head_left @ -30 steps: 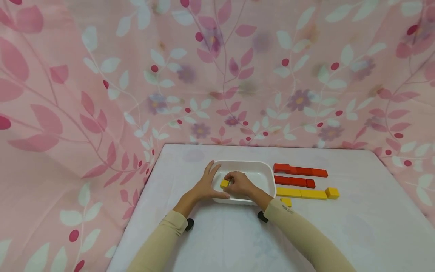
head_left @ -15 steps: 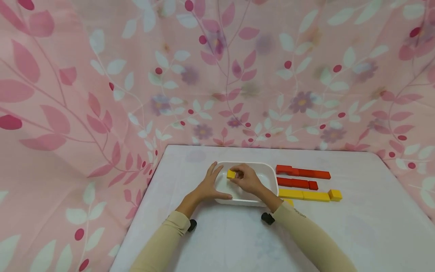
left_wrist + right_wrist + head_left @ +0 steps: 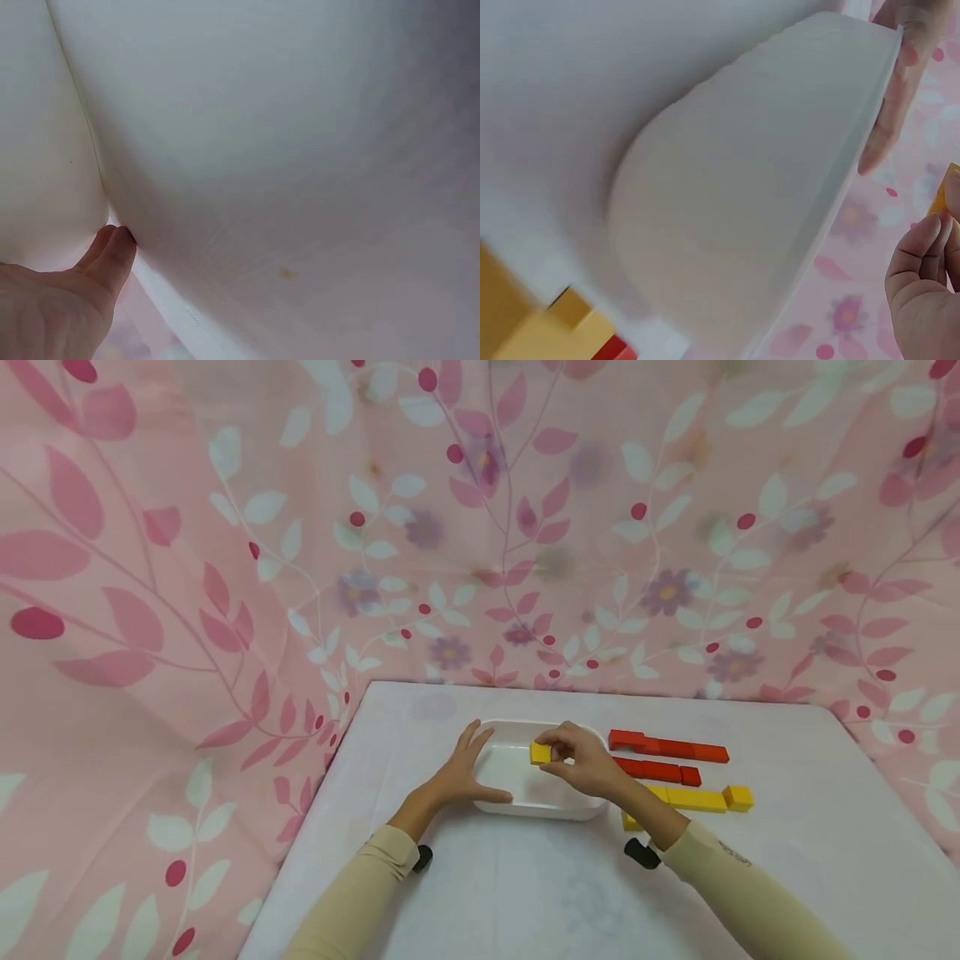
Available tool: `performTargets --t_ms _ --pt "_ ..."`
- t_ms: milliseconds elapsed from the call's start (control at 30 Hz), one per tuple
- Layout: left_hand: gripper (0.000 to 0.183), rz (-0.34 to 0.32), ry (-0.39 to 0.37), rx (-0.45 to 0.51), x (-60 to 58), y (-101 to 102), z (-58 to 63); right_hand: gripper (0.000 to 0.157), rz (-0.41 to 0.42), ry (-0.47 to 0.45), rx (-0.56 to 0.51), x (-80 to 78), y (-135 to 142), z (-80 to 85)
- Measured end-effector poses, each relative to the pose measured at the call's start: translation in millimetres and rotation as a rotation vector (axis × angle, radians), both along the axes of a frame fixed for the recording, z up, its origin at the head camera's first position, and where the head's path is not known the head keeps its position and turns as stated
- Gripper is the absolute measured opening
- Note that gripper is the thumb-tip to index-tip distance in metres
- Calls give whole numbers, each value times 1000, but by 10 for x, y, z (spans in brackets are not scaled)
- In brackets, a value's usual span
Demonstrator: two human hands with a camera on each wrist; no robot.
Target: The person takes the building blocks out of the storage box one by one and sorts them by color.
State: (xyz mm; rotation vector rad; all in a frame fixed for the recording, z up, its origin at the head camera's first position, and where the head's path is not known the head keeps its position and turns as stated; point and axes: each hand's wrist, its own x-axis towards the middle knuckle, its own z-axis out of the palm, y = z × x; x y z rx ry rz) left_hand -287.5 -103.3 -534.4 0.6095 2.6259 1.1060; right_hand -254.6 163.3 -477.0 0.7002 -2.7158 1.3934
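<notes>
A white rectangular plastic tub [image 3: 536,810] stands on the cloth-covered table. At its left end my left hand [image 3: 453,777] rests with spread, mostly straight fingers, the thumb lying along the front rim. In the left wrist view, fingertips [image 3: 120,244] touch the tub's side. Over the tub's right half, my right hand [image 3: 588,764] pinches a yellow cube block [image 3: 540,753] between thumb and fingers. The right wrist view shows the tub's outer wall [image 3: 735,180] and only part of the yellow cube [image 3: 940,199] at the edge.
Right of the tub lie two rows of red blocks [image 3: 686,749] and a row of yellow blocks [image 3: 697,799] ending in a yellow cube [image 3: 738,797]. Another yellow block [image 3: 632,822] is partly hidden by the right forearm. A floral curtain [image 3: 525,527] hangs behind the table.
My right hand, pinching the yellow cube, has lifted it from the tub's left part and carried it rightward. The left hand has stayed at the tub's left end.
</notes>
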Motion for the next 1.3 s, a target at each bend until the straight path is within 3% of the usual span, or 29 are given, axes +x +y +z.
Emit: performTargets --t_ms 333,567,667,833,1067,1300 --pt "124 -26 48 1 8 10 -46 34 -128 12 34 452 923 -111" --pt "124 -19 70 -12 -46 -19 -7 33 -196 87 93 638 1310 -223" --pt "124 -20 80 -13 -77 -29 -1 34 -192 91 95 650 1393 -286" --pt "123 -19 81 -10 -107 -42 4 34 -184 23 104 636 1470 -408" --pt "123 -32 63 -8 -100 -60 -22 34 -187 -54 204 640 1502 -608" --pt "123 -27 62 -27 -82 -73 -31 34 -154 -118 294 628 1448 -692"
